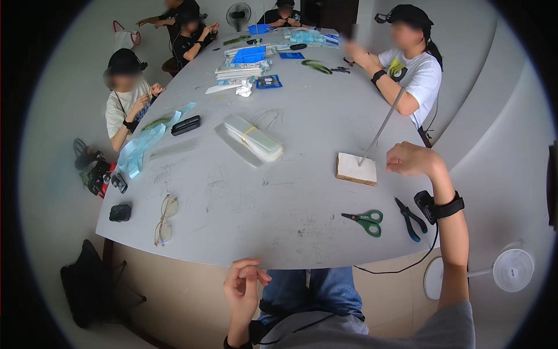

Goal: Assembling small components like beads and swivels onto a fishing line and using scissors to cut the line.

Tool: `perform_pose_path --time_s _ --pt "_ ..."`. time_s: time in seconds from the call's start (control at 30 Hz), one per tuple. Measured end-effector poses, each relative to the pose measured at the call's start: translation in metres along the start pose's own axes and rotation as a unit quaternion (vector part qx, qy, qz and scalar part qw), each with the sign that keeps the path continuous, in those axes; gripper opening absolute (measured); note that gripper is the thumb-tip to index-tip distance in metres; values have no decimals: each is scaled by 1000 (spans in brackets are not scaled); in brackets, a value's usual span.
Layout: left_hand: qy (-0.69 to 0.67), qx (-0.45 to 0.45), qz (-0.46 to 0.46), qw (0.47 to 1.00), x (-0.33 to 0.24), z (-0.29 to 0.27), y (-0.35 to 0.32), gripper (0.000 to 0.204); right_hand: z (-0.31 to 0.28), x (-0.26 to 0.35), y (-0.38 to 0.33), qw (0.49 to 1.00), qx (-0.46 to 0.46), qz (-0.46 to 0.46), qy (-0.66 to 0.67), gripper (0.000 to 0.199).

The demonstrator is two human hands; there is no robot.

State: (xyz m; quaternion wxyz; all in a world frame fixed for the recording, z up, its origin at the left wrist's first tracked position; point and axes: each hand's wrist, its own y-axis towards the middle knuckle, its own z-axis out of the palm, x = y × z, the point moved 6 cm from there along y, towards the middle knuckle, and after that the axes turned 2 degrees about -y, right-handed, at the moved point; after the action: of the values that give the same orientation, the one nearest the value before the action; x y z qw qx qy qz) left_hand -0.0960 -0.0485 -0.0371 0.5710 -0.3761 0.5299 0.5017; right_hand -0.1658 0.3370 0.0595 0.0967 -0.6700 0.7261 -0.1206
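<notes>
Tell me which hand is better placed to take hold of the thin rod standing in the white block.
Probably the right hand. It hovers over the table just beside the white block and the thin rod. The left hand is off the table's near edge, above the lap, much farther away.

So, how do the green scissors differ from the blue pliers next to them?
The green scissors have round loop handles; the blue pliers have long, straight grips. The scissors lie pointing left; the pliers point up toward the right hand. The scissors lie closed, but the pliers' grips are spread apart. Both rest flat on the grey table, untouched.
</notes>
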Motion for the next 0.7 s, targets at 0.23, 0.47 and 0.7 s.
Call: perform_pose_path --time_s 0.23,0.47,0.7 --pt "32 -27 6 999 3 -10 2 16 10 -90 101 981 -150 100 77 28" --pt "60 -58 20 996 1 -19 1 17 59 -119 171 951 -128 268 87 39" --pt "68 -67 13 995 6 -23 5 16 75 -122 191 956 -58 269 104 34"
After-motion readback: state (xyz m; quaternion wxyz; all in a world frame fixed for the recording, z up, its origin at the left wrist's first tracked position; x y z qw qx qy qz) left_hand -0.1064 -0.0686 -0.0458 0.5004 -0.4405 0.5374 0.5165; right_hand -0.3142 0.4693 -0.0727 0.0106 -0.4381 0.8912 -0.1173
